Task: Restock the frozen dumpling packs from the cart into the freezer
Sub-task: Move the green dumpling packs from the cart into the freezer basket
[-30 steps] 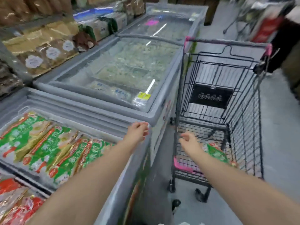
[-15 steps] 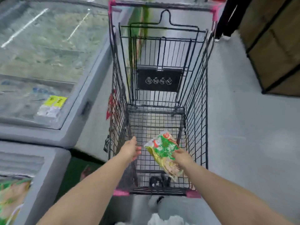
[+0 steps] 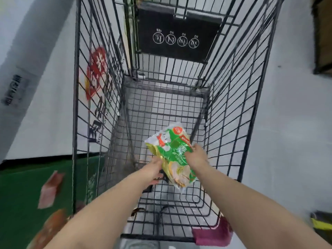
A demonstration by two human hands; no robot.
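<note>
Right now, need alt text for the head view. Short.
The left hand and right hand grip one green dumpling pack low inside a black wire cart, seen from above. No other pack shows in the cart. A black placard with four prohibition icons hangs at its far end.

Pale grey floor (image 3: 287, 123), with a dark-framed brown crate (image 3: 323, 42) top right.

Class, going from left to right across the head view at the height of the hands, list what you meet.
freezer side → cart's left wall → left hand → dumpling pack → right hand → cart's right wall → floor
</note>
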